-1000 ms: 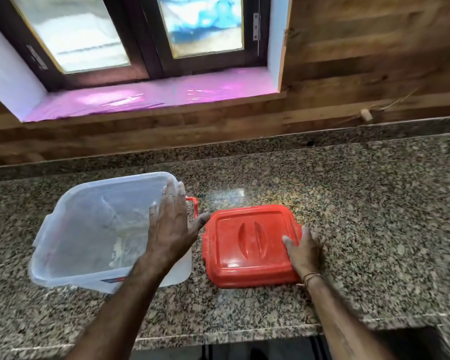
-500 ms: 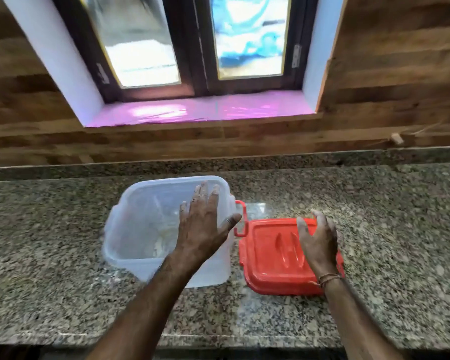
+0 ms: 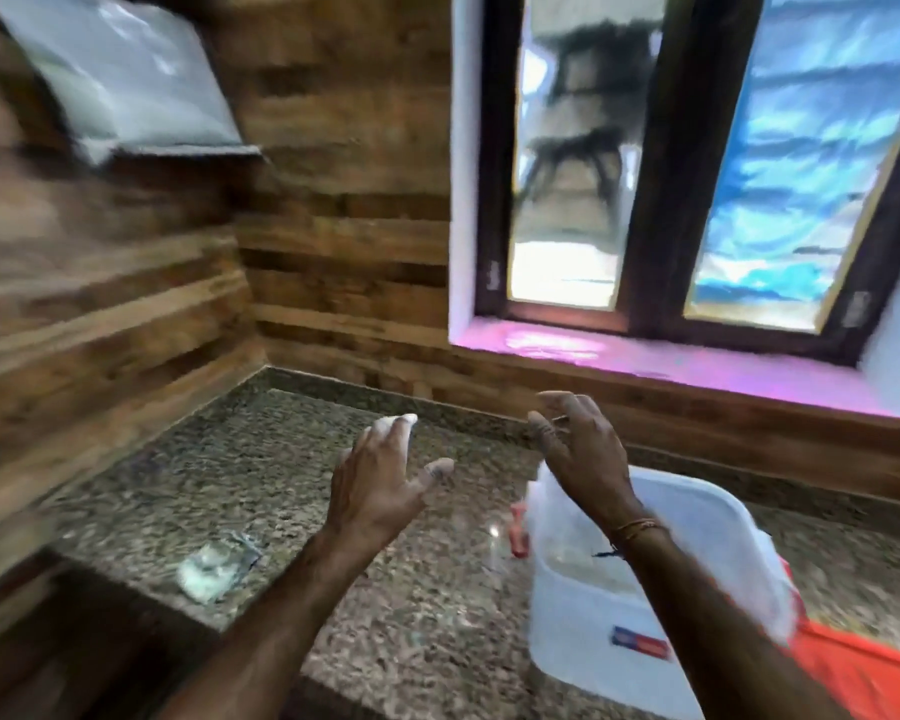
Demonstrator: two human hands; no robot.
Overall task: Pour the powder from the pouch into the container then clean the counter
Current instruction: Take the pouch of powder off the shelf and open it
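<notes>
Pour looks done: crumpled pouch lies on granite counter | container uncovered, red lid beside it | my left hand, right hand spread, empty | wiping not yet done

Two hands are counted, left hand and right hand; one container, one lid, and one pouch left of the fingers.

No words or numbers can be read. The white container, near the front edge of the worktop, has a small red and blue sticker on its side. The sticker is too blurry to read.
</notes>
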